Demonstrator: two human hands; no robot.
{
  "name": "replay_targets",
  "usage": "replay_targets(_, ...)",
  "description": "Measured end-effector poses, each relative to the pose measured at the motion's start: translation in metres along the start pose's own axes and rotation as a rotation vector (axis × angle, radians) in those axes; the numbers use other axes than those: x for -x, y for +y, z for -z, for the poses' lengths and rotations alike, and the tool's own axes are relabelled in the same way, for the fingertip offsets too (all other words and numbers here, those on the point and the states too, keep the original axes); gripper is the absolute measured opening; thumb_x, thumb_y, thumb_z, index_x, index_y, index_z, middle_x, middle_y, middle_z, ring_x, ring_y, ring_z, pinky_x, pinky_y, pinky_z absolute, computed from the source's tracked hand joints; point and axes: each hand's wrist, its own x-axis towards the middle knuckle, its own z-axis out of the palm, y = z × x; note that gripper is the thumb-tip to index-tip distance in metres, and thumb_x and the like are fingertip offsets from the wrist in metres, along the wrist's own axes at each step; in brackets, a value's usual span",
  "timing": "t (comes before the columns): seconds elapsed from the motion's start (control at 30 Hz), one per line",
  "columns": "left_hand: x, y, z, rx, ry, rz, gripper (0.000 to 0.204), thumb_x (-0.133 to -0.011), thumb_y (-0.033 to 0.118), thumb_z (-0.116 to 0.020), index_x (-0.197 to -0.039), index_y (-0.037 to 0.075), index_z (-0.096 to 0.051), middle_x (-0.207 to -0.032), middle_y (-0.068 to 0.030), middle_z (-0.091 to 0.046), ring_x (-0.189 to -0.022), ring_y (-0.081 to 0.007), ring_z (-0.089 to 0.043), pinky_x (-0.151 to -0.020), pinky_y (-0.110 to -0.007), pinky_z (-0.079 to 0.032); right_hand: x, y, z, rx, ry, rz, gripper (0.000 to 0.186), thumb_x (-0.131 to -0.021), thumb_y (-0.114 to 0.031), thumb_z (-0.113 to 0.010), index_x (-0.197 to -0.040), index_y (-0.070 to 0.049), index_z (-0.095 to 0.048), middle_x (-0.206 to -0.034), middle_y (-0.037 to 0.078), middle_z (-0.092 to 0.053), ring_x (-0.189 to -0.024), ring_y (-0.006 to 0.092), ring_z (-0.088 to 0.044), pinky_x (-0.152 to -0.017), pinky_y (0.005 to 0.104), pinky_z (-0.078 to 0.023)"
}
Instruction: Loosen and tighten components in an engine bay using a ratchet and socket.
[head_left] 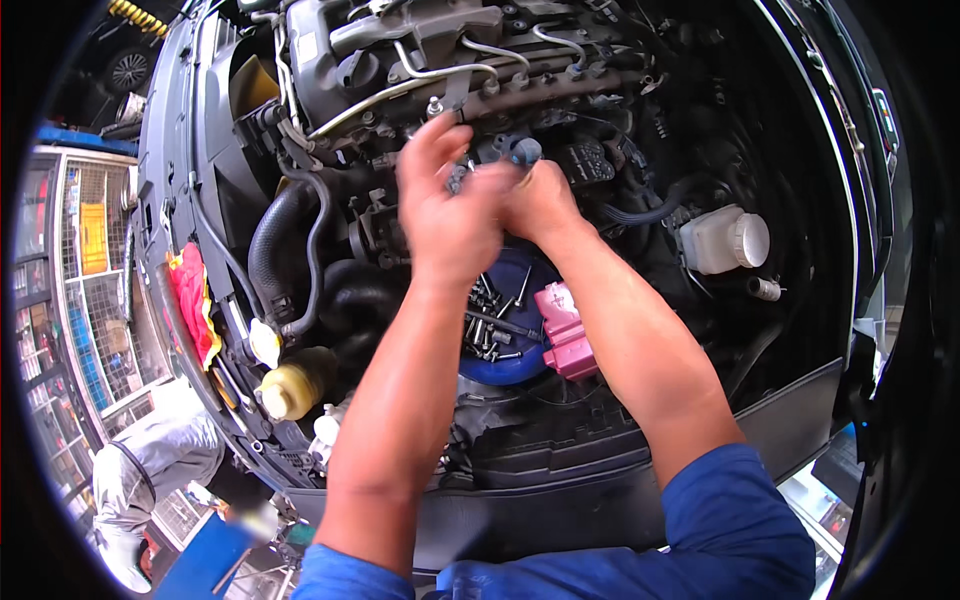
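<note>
Blue sleeves (735,520) at lower edge; centre: left hand (450,215) loosely spread, right hand (542,207) gripping round-headed tool (524,151); blue tray (505,373) below apparently keeps bolts (488,328) together.

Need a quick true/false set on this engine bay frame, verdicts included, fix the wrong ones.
1. The blue dish holds loose bolts. True.
2. The pink part sits left of the blue dish. False: the pink part is on the dish's right.
3. The left hand and right hand are close together over the engine. True.
4. The cloth at the left side of the bay is green. False: the cloth is red-pink with a yellow edge.
5. The white reservoir with a round cap is right of both hands. True.
6. The person's sleeves are white. False: the sleeves are blue.
</note>
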Motion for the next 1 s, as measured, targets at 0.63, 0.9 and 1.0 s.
replay_targets(0.63, -0.001, -0.007, -0.099, -0.656, -0.469, -0.223, 0.048, -0.078, 0.029, -0.072, -0.114, 0.000, -0.058, -0.109, -0.0202, -0.062, -0.103, -0.0372, -0.060, -0.091, -0.043, -0.049, -0.014, 0.075, 0.014, -0.716, -0.276, 0.262, 0.024, -0.083, -0.025, -0.063, -0.095, -0.005, -0.068, -0.096, 0.020, -0.069, -0.088, 0.0322, -0.067, -0.077, 0.0396, -0.052)
replay_targets(0.9, 0.009, 0.004, -0.007, 0.167, -0.250, 0.213, 0.010, -0.089, -0.001, -0.060, -0.097, 0.004, -0.057, -0.089, -0.0024, -0.062, -0.083, -0.0067, -0.055, -0.073, -0.020, -0.043, 0.000, 0.066, 0.049, -0.334, -0.010, 0.065, 0.029, -0.077, -0.015, -0.067, -0.101, 0.002, -0.067, -0.092, 0.017, -0.071, -0.088, 0.0260, -0.068, -0.080, 0.0340, -0.052)
replay_targets(1.0, 0.006, -0.010, 0.019, 0.338, -0.178, 0.209, 0.015, -0.086, -0.005, -0.056, -0.098, 0.004, -0.056, -0.092, -0.0075, -0.061, -0.087, -0.0176, -0.061, -0.080, -0.030, -0.047, -0.012, 0.085, 0.042, -0.370, 0.317, -0.116, 0.030, -0.079, -0.019, -0.068, -0.101, 0.001, -0.067, -0.090, 0.018, -0.070, -0.083, 0.0228, -0.069, -0.077, 0.0327, -0.053)
